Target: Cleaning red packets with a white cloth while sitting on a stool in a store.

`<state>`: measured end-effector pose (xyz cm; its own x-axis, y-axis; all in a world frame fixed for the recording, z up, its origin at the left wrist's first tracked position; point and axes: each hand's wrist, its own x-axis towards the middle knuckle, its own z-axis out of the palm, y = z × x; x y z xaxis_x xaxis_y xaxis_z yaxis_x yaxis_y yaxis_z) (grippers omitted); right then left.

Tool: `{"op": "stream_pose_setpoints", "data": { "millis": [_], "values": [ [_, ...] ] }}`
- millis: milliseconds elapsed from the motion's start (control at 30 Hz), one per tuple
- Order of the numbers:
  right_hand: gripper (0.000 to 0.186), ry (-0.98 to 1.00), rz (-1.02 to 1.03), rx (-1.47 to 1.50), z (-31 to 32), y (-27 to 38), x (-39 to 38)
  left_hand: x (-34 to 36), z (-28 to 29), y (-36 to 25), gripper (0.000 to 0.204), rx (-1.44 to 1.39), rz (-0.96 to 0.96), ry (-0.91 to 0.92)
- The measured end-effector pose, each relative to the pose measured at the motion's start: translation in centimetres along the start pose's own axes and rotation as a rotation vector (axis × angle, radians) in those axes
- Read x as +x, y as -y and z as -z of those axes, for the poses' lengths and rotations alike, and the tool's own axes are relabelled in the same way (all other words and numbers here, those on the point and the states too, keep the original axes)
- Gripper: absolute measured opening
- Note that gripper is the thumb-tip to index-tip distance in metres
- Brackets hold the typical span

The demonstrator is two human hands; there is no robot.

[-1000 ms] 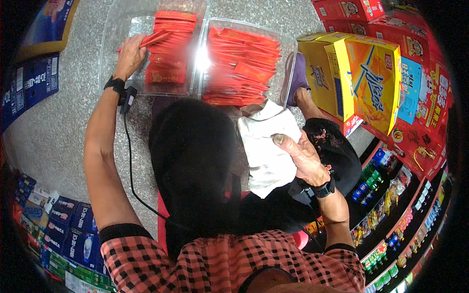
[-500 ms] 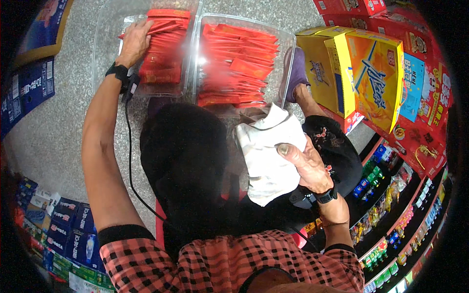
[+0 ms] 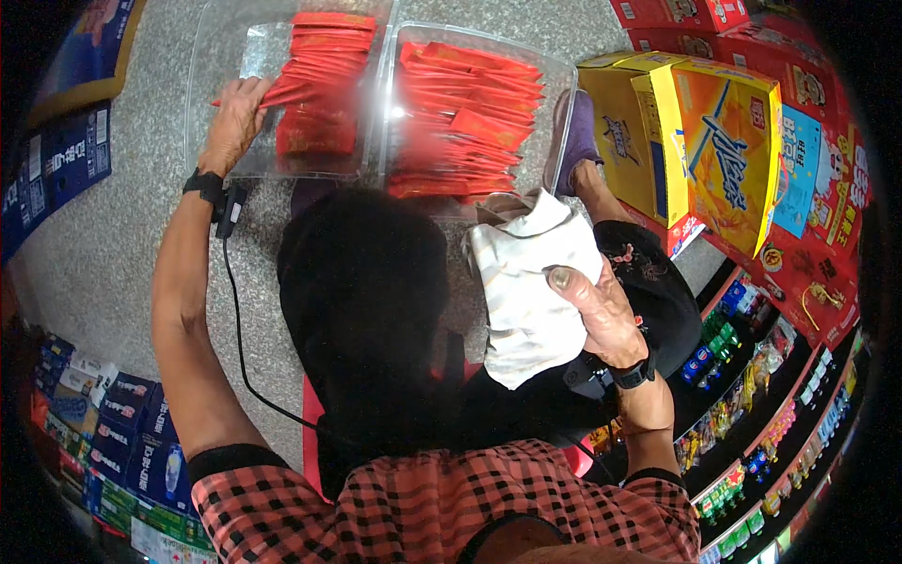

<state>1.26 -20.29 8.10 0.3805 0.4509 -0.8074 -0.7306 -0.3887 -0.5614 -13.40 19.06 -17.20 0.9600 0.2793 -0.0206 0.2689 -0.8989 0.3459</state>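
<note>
I see the left hand [image 3: 235, 124] closed on a red packet [image 3: 279, 92] at the far left clear plastic bin [image 3: 310, 174]. The right hand [image 3: 606, 315] grips a white cloth [image 3: 531, 296] nearer, on the right. More red packets [image 3: 479, 127] fill the right bin [image 3: 561, 80].

The left hand [image 3: 235, 122] has drawn back beside the red packets [image 3: 327, 66]. Within the clear bin [image 3: 214, 58], a silvery patch [image 3: 254, 52] shows more fully than half a second earlier.

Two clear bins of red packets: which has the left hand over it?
The left clear plastic bin: the left hand is over its left side, touching red packets. The right clear plastic bin looks fuller and has no hand over it.
</note>
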Motion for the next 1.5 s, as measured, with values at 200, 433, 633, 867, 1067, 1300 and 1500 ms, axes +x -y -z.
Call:
{"op": "stream_pose_setpoints", "data": {
  "millis": [200, 433, 633, 867, 1067, 1300, 1500],
  "values": [
    [0.028, -0.004, -0.012, -0.014, 0.1, -0.2, 0.3, -0.9, -0.7, -0.5, 0.040, 0.101, -0.068, 0.105],
    [0.029, -0.040, -0.011, 0.017, 0.1, -0.1, 0.4, -0.8, -3.4, 1.9, 0.039, 0.123, -0.125, 0.181],
    [0.029, -0.075, -0.012, 0.004, -0.1, -0.1, 0.2, -1.3, -5.1, 2.4, 0.037, 0.158, -0.100, 0.109],
    [0.030, -0.044, -0.003, -0.009, -0.2, 0.1, 0.4, -1.9, -6.1, 3.8, 0.048, 0.463, 0.116, 0.303],
    [0.030, -0.063, -0.004, -0.033, -0.1, -0.1, 0.4, -2.3, -5.6, 3.6, 0.055, 0.484, 0.166, 0.328],
    [0.029, -0.030, 0.011, -0.017, 0.0, -0.2, 0.6, -0.8, -4.1, 1.0, 0.043, 0.245, 0.005, 0.298],
    [0.028, -0.052, 0.012, -0.021, 0.0, -0.1, 0.5, -0.4, -4.8, 1.6, 0.031, -0.376, 0.385, 0.191]
  ]
}}
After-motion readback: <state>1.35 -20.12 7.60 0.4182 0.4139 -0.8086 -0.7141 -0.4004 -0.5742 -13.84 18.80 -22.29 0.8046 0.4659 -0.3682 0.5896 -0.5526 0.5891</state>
